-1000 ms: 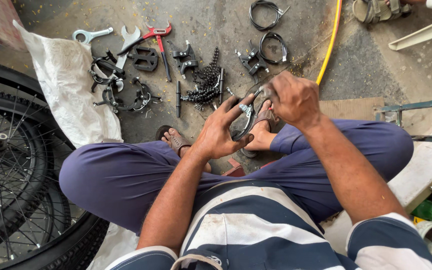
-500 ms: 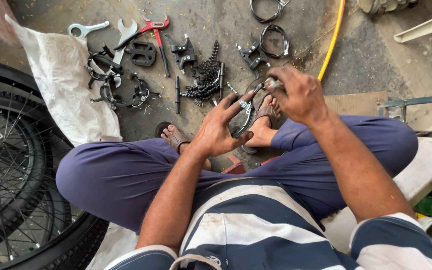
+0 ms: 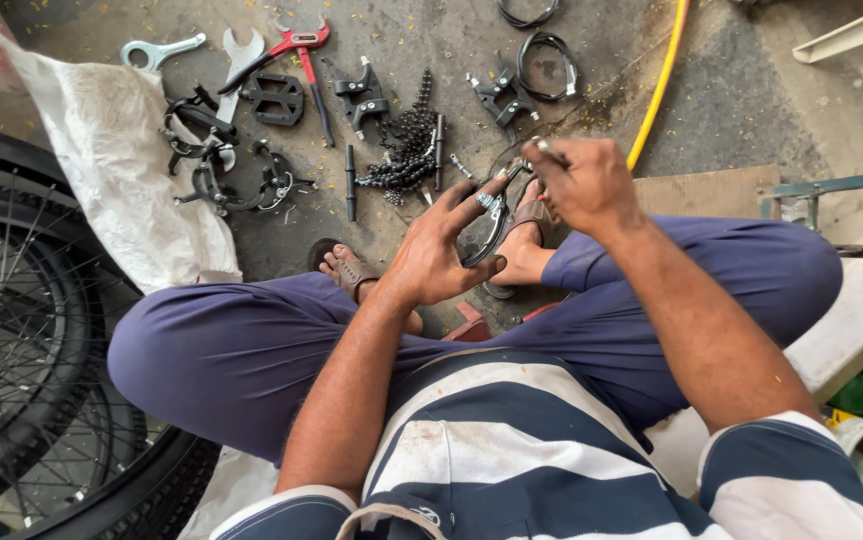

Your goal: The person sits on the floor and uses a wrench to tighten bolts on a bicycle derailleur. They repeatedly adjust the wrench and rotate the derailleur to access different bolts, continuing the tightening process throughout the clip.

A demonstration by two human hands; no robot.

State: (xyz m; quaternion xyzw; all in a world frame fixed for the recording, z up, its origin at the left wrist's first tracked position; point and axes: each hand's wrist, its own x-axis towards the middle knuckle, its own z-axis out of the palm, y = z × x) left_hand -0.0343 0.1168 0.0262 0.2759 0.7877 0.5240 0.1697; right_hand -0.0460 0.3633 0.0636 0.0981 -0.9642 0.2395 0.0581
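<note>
My left hand (image 3: 442,250) grips a black curved brake caliper arm (image 3: 492,225) over my lap, fingers spread along it. At the caliper's top end my right hand (image 3: 587,180) is closed on a small metal part (image 3: 542,150); what kind of part it is I cannot tell. Both hands hover above my sandalled feet (image 3: 527,245) and blue trousers (image 3: 252,350).
On the concrete floor lie spanners (image 3: 162,48), red-handled pliers (image 3: 302,45), a black pedal (image 3: 272,98), brake arms (image 3: 222,170), a bicycle chain (image 3: 407,140), cable loops (image 3: 547,55) and a yellow hose (image 3: 662,85). A white sack (image 3: 122,160) and a spoked wheel (image 3: 22,350) sit at left.
Both hands stay on the caliper. The right hand has shifted slightly at its top end, and the left fingers have spread a little wider.
</note>
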